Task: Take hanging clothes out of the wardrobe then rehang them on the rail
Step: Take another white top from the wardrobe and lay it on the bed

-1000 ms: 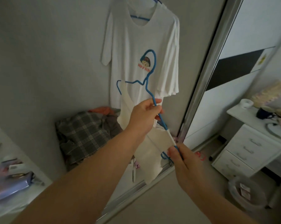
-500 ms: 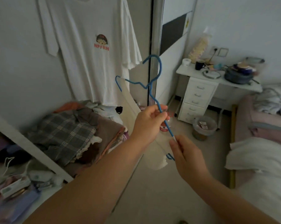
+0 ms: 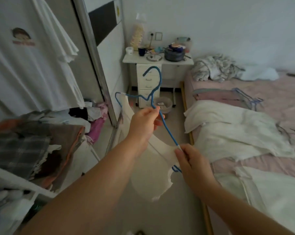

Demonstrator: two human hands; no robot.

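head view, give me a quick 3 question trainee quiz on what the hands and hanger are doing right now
1. True or false: the blue hanger is hooked on a rail.
2. Which hand grips the hanger near its neck? A) left hand B) right hand
3. Fill in: the white top on the hanger hangs over the ____, not the bed.

Key:
1. False. Both hands hold it in the air, its hook free.
2. A. The right hand pinches the lower shoulder end, where the strap sits.
3. Floor.
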